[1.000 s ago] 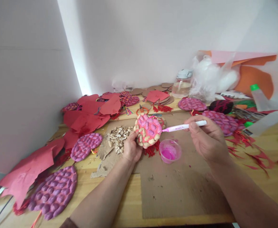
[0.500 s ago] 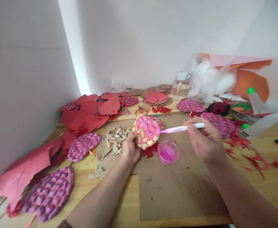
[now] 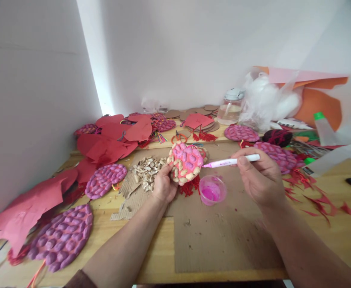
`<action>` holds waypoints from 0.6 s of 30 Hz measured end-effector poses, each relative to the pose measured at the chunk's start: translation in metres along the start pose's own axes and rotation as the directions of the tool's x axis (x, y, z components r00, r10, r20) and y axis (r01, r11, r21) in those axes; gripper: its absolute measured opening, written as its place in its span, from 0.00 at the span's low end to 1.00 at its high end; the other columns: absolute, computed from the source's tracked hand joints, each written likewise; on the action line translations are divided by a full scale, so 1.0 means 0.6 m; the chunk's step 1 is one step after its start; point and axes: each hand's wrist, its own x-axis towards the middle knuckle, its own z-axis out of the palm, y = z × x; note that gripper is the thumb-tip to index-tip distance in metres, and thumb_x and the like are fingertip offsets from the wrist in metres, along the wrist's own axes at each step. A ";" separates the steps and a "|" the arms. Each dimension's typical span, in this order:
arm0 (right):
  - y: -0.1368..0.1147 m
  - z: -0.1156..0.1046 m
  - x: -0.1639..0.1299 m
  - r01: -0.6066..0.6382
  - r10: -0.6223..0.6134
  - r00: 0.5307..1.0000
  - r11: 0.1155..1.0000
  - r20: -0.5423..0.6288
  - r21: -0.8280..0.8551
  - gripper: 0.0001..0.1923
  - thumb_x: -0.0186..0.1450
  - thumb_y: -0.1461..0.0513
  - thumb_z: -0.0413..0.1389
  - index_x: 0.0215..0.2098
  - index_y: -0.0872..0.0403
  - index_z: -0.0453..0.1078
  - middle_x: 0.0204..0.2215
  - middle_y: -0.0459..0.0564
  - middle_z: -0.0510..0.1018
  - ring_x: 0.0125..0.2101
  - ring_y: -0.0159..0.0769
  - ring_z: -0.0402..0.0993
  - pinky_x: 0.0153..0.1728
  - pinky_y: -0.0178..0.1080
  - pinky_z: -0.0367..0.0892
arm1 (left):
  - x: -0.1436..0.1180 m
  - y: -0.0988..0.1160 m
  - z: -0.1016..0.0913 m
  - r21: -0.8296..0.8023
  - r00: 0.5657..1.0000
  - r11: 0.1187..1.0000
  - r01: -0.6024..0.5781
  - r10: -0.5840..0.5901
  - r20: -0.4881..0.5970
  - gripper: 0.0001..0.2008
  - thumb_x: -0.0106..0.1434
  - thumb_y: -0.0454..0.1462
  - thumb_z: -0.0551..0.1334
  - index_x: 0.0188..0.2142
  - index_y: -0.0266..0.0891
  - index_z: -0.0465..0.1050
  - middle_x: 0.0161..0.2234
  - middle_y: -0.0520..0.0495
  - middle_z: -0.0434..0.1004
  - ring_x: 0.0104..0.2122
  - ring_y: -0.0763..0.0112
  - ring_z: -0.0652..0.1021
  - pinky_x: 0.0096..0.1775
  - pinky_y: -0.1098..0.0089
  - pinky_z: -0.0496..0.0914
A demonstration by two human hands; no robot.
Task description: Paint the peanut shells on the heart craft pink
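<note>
My left hand (image 3: 165,185) is closed on the lower left edge of a round red disc (image 3: 185,172) covered with peanut shells. Some shells on it are painted pink and purple; those along the left and lower rim are bare tan. My right hand (image 3: 258,176) grips a white paint marker (image 3: 229,161), its pink tip pointing left at the disc's right edge. Whether the tip touches a shell I cannot tell. Below the marker a clear plastic cup (image 3: 204,198) with magenta paint stands on cardboard (image 3: 223,240). A red tassel (image 3: 190,187) hangs beneath the disc.
Loose peanut shells (image 3: 148,172) lie left of my left hand. Painted shell discs (image 3: 63,238) and red paper pieces (image 3: 109,140) cover the left side. Orange-handled scissors (image 3: 179,137), a lidded jar (image 3: 230,112), a plastic bag (image 3: 259,100) and red scraps (image 3: 322,202) lie behind and to the right.
The disc is turned and tilted slightly in my left hand. The marker stays at its right edge, almost unmoved. The camera view has shifted a little.
</note>
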 end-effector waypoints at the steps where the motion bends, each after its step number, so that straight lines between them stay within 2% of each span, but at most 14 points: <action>1: 0.000 0.001 0.000 0.000 0.000 1.000 1.000 0.002 0.000 0.12 0.69 0.47 0.65 0.40 0.45 0.79 0.26 0.44 0.68 0.27 0.35 0.58 0.27 0.42 0.51 | -0.001 0.000 0.001 -0.004 1.000 1.000 -0.001 0.001 0.000 0.07 0.60 0.29 0.63 0.38 0.35 0.79 0.29 0.45 0.85 0.19 0.71 0.76 0.22 0.73 0.72; 6: -0.001 0.002 0.000 0.023 -0.022 0.999 0.999 -0.049 0.023 0.12 0.70 0.48 0.65 0.40 0.46 0.80 0.26 0.44 0.69 0.26 0.34 0.58 0.27 0.41 0.52 | -0.002 0.000 0.002 -0.010 0.999 1.000 -0.029 0.028 -0.019 0.07 0.59 0.29 0.63 0.37 0.35 0.78 0.29 0.45 0.84 0.21 0.70 0.79 0.24 0.73 0.74; 11: 0.003 0.001 -0.003 0.060 -0.062 0.998 0.997 -0.026 -0.048 0.10 0.71 0.50 0.64 0.41 0.46 0.80 0.26 0.43 0.69 0.25 0.32 0.59 0.26 0.39 0.54 | 0.003 -0.003 -0.003 0.006 0.999 0.999 -0.040 0.040 -0.033 0.08 0.56 0.30 0.65 0.37 0.36 0.76 0.30 0.47 0.84 0.25 0.68 0.82 0.28 0.72 0.78; 13: 0.005 0.002 -0.002 0.094 -0.097 0.994 0.992 -0.042 -0.086 0.10 0.71 0.50 0.64 0.41 0.46 0.80 0.26 0.43 0.69 0.25 0.31 0.58 0.25 0.39 0.54 | 0.005 -0.004 -0.005 0.021 0.997 0.999 -0.038 0.040 -0.062 0.07 0.55 0.31 0.65 0.35 0.37 0.74 0.28 0.48 0.83 0.23 0.69 0.80 0.28 0.72 0.77; 16: 0.007 0.003 0.000 0.137 -0.143 0.986 0.988 -0.084 -0.076 0.09 0.71 0.51 0.64 0.41 0.46 0.80 0.30 0.45 0.75 0.29 0.32 0.65 0.29 0.38 0.60 | 0.007 -0.004 -0.006 0.034 0.996 0.998 -0.048 0.051 -0.077 0.06 0.54 0.31 0.65 0.33 0.38 0.72 0.25 0.50 0.80 0.20 0.71 0.77 0.25 0.73 0.75; 18: 0.008 0.002 0.001 0.141 -0.147 0.987 0.987 -0.072 -0.076 0.09 0.71 0.51 0.64 0.41 0.46 0.80 0.31 0.45 0.76 0.30 0.33 0.67 0.30 0.38 0.61 | 0.007 -0.004 -0.006 0.037 0.996 0.998 -0.041 0.044 -0.083 0.05 0.55 0.32 0.65 0.32 0.39 0.71 0.23 0.52 0.77 0.18 0.72 0.74 0.23 0.74 0.72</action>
